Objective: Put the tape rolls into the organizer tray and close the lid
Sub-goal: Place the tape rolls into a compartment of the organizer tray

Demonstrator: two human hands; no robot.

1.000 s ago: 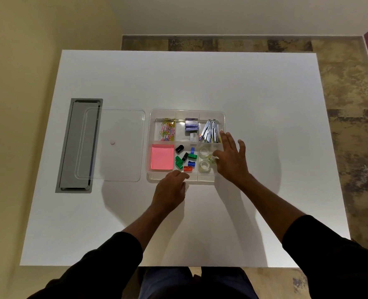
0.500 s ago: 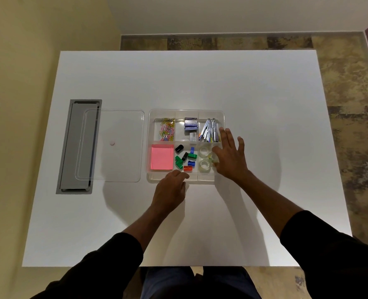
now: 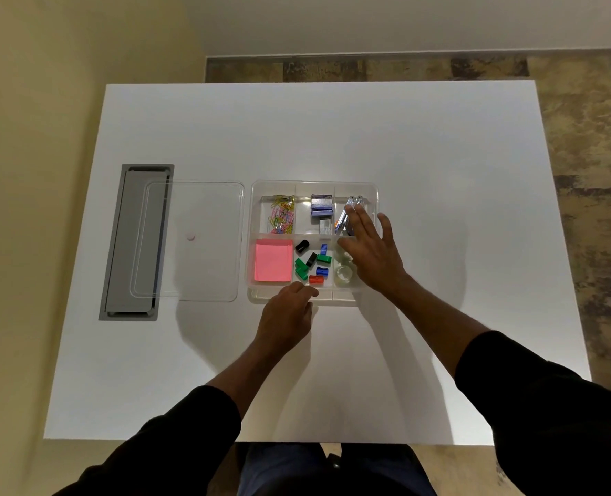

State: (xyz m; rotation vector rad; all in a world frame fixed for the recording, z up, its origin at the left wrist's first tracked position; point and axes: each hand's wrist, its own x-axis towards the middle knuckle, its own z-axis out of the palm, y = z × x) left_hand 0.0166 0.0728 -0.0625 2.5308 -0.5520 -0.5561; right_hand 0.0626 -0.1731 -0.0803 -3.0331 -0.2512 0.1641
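Note:
The clear organizer tray (image 3: 314,187) sits mid-table with its lid off. Two clear tape rolls (image 3: 345,273) lie in its front right compartment, the farther one partly under my right hand. My right hand (image 3: 370,250) hovers flat over the tray's right side, fingers spread, holding nothing. My left hand (image 3: 287,316) rests at the tray's front edge with its fingers curled against the rim. The clear lid (image 3: 189,241) lies flat on the table to the left of the tray.
Other tray compartments hold coloured paper clips (image 3: 282,218), staple boxes (image 3: 321,205), silver clips (image 3: 347,216), a pink sticky-note pad (image 3: 273,260) and small coloured sharpeners (image 3: 313,264). A grey cable hatch (image 3: 132,241) lies partly under the lid. The white table (image 3: 440,173) ends near me.
My right hand has moved slightly left and farther over the tray's right compartments. The left hand has stayed at the front rim.

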